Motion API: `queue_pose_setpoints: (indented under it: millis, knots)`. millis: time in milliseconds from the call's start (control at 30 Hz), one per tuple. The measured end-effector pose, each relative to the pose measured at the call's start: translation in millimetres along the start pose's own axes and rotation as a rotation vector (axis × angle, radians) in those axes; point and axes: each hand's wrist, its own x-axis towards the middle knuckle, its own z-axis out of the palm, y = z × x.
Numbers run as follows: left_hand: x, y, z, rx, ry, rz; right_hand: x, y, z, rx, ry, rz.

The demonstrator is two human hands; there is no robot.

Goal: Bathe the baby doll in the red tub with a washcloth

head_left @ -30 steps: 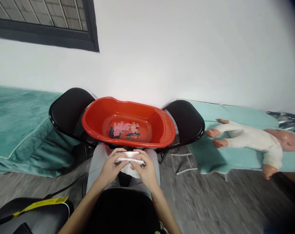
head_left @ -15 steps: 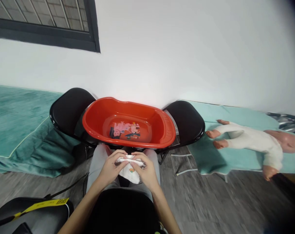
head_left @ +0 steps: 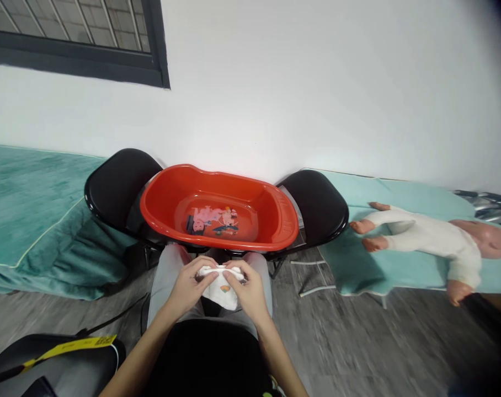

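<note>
Between my two hands, above my lap, is a small white cloth (head_left: 222, 295) with an orange print on it. My left hand (head_left: 192, 284) pinches its upper left edge between thumb and fingers. My right hand (head_left: 246, 284) grips the upper right edge the same way. The top of the cloth is rolled or folded over between the thumbs, and its lower part hangs down. Just beyond my hands stands a red baby bathtub (head_left: 217, 242) with a cartoon print on its floor.
Two black folding chairs (head_left: 120, 190) flank the tub. To the right, a baby doll (head_left: 426, 237) in white clothes lies on a light green covered bed (head_left: 353, 281). A dark green blanket (head_left: 39, 220) covers a bed at left. A yellow strap (head_left: 74, 347) lies on a black seat.
My fingers have shifted slightly on the cloth. Its top edge is folded a little further, and less of the orange print shows. The tub and doll stay in place.
</note>
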Motion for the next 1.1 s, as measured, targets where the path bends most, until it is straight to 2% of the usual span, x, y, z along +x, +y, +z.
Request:
queue_pose_setpoints:
  millis: [233,500,767,933,1100]
  knots:
    - [-0.3,0.3,0.3,0.011,0.043,-0.037,-0.3,3.0,2.3,-0.002,0.038,-0.006]
    - [-0.3,-4.8,0.2,-0.014,0.089,-0.076,-1.9,7.4,4.6,0.086,-0.010,0.017]
    - [-1.7,-7.5,-3.2,-0.018,0.101,-0.040,-1.3,6.5,6.4,0.120,0.012,0.048]
    - [-1.4,-4.7,-3.2,-0.034,0.112,-0.074,-1.8,6.7,9.4,0.099,0.093,-0.010]
    - [-0.6,0.9,-1.7,-0.082,0.155,-0.088,-2.6,10.4,10.0,-0.035,0.185,-0.117]
